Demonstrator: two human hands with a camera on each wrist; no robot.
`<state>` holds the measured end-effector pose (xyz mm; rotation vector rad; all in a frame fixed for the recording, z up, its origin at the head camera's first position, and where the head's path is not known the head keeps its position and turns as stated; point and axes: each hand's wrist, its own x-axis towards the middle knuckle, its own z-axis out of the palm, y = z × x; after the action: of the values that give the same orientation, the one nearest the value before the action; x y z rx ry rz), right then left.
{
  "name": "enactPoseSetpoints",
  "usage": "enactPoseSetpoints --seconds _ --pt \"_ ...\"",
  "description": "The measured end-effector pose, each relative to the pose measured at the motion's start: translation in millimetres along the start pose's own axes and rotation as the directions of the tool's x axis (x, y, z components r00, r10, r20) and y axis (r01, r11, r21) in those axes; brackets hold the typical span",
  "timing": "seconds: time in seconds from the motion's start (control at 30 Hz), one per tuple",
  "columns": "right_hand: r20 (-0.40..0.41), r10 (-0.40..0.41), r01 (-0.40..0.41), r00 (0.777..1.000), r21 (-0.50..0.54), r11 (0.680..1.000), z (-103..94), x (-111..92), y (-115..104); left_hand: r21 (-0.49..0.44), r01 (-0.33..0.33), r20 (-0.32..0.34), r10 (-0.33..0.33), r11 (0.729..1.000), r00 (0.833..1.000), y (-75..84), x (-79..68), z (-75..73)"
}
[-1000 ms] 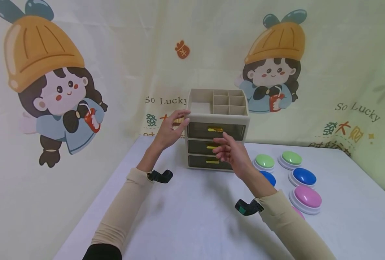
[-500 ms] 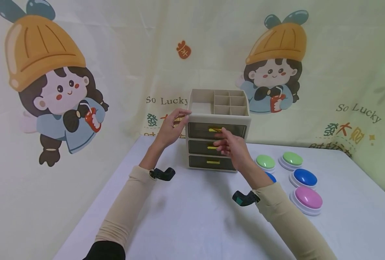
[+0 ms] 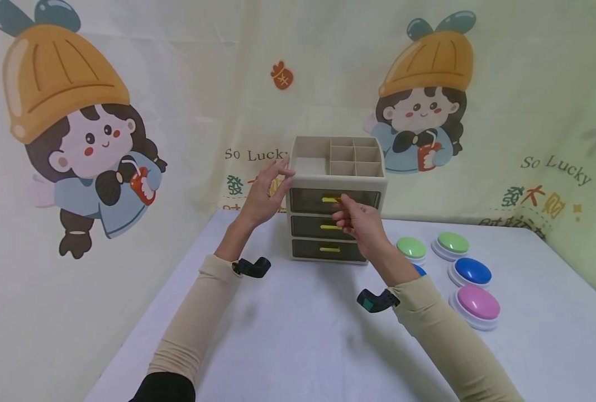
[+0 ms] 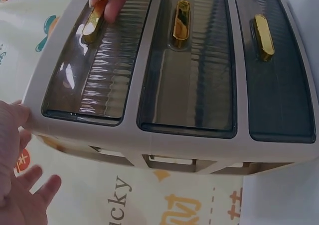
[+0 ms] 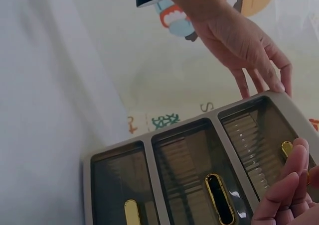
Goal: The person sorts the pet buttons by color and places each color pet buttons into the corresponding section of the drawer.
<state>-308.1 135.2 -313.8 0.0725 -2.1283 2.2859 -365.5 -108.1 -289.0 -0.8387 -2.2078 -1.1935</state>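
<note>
A small beige desktop organizer (image 3: pixel 338 182) stands on the table with three dark see-through drawers, each with a gold handle, all pushed in. My left hand (image 3: pixel 261 195) touches its upper left edge, thumb toward the front and the other fingers spread along the side, as the left wrist view shows. At the top drawer (image 3: pixel 305 201), my right hand (image 3: pixel 367 226) pinches the end of the gold handle (image 4: pixel 93 22) between thumb and forefinger. The remaining right fingers curl in front of the drawers and hide part of them.
To the right of the organizer, push buttons with white bases stand on the white table (image 3: pixel 287 335): green (image 3: pixel 453 242), blue (image 3: pixel 472 271) and pink (image 3: pixel 478 302). My right forearm covers some of them. A printed cloth (image 3: pixel 328 67) hangs close behind.
My right hand has moved up and in to the top drawer's handle and now pinches it. My left hand stays at the organizer's left edge, its fingers slightly shifted.
</note>
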Motion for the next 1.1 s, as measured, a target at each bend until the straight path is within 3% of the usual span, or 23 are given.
enactPoseSetpoints --seconds 0.4,0.8,1.1 --pt "-0.053 0.034 -0.035 0.998 -0.019 0.999 6.0 -5.8 -0.5 -0.058 -0.003 0.02 0.004 0.998 1.0 -4.1 -1.0 -0.2" --pt "-0.033 0.008 -0.008 0.999 -0.002 1.0 1.4 -23.2 5.2 -0.067 0.016 0.03 -0.014 0.998 0.999 -10.1 -0.9 -2.2" --pt "-0.043 0.045 -0.046 0.998 -0.02 0.999 1.7 -33.3 5.0 -0.154 0.012 0.067 -0.001 0.988 0.998 -15.6 2.6 -9.0"
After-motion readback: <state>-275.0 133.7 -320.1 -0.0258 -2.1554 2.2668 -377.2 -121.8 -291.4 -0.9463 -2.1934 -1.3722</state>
